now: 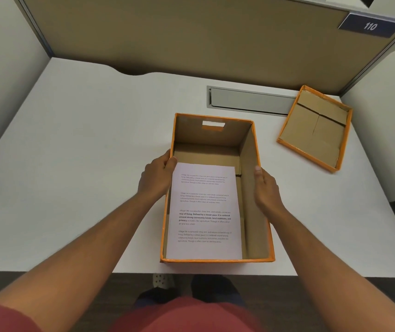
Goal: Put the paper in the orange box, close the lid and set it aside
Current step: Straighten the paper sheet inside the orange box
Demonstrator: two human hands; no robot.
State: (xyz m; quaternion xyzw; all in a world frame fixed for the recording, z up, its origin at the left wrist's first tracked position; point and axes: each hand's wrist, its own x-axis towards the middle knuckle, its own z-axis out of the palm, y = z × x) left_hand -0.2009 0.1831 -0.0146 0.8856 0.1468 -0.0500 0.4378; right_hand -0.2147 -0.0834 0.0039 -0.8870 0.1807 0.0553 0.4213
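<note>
Lengthwise, paper [205, 209] in orange box [258, 168]

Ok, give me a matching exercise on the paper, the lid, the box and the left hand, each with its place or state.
Things:
1. paper
2. lid
3. orange box
4. left hand

Places or states:
A. upside down on the desk, far right
B. open, at the near desk edge
C. at the sheet's top left corner
D. inside the box

Pairs: 1-D, 2-A, 3-B, 4-C

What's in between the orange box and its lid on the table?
Nothing: in the head view, only bare white table separates the orange box from the lid.
</note>
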